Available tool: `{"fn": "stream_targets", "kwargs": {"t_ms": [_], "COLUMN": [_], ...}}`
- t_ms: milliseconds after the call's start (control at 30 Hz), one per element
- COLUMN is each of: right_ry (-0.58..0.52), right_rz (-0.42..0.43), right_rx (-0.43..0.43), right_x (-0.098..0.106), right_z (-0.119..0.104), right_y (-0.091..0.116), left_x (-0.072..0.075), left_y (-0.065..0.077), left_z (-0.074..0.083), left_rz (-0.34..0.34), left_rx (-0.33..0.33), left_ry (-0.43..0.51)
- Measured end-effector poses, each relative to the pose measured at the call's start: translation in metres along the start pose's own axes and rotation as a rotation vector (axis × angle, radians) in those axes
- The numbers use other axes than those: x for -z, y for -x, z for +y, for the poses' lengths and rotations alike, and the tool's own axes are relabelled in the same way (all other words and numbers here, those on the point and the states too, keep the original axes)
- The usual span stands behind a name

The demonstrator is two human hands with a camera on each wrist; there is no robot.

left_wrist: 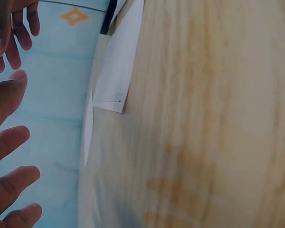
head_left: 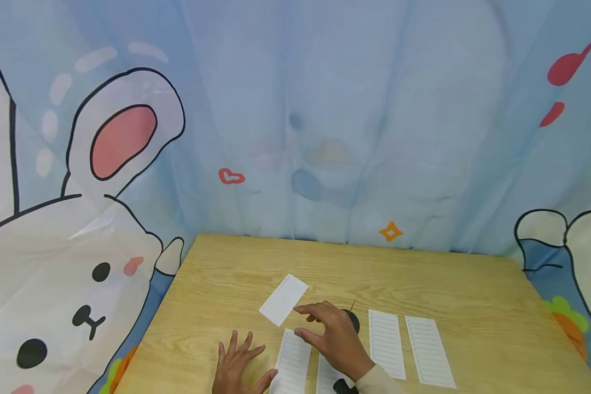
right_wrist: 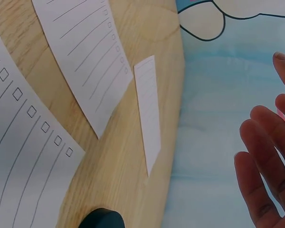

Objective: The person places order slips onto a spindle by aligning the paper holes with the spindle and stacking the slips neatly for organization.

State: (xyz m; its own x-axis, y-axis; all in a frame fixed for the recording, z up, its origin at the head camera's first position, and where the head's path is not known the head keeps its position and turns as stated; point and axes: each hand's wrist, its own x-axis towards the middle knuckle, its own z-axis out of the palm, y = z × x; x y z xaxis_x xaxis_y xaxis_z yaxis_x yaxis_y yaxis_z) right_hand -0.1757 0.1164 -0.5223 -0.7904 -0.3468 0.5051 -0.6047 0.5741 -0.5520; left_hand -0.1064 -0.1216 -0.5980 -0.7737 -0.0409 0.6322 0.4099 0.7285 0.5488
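My left hand (head_left: 238, 366) is spread just left of a lined white paper strip (head_left: 293, 358), with nothing in its fingers. My right hand (head_left: 335, 334) hovers over the strips with thumb and fingers apart, holding nothing. Beyond its fingertips lies a tilted paper strip (head_left: 283, 299). Partly hidden behind the right hand is a small round black object (head_left: 354, 322) with a thin stick rising from it. Under the right wrist another strip (head_left: 326, 377) shows in part. Checkboxes line the edge of a strip (right_wrist: 33, 114) in the right wrist view.
Two more lined strips, one nearer (head_left: 386, 343) and one farther right (head_left: 430, 350), lie side by side on the wooden table (head_left: 492, 317). A blue cartoon-print curtain (head_left: 345, 137) hangs along the table's back edge and sides.
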Motion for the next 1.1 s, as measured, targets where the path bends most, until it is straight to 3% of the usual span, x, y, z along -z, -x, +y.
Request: {"fn": "stream_targets", "kwargs": {"t_ms": [333,767,1100], "right_ry": [-0.025,0.116,0.164], "right_rz": [-0.072,-0.139,-0.153], "right_rx": [-0.074,-0.206,-0.237], "right_x": [-0.011,-0.025,-0.033], "right_z": [0.008,0.019,0.026], "right_y": [0.002,0.005,0.007], "left_x": [-0.001,-0.003,-0.002], "left_y": [0.007,0.012,0.013], "left_z": [-0.007,-0.007,-0.007], "left_rz": [-0.046,-0.113,-0.111], "left_rx": [-0.022,0.085,0.035], "left_ry": [0.004,0.029,-0.058]}}
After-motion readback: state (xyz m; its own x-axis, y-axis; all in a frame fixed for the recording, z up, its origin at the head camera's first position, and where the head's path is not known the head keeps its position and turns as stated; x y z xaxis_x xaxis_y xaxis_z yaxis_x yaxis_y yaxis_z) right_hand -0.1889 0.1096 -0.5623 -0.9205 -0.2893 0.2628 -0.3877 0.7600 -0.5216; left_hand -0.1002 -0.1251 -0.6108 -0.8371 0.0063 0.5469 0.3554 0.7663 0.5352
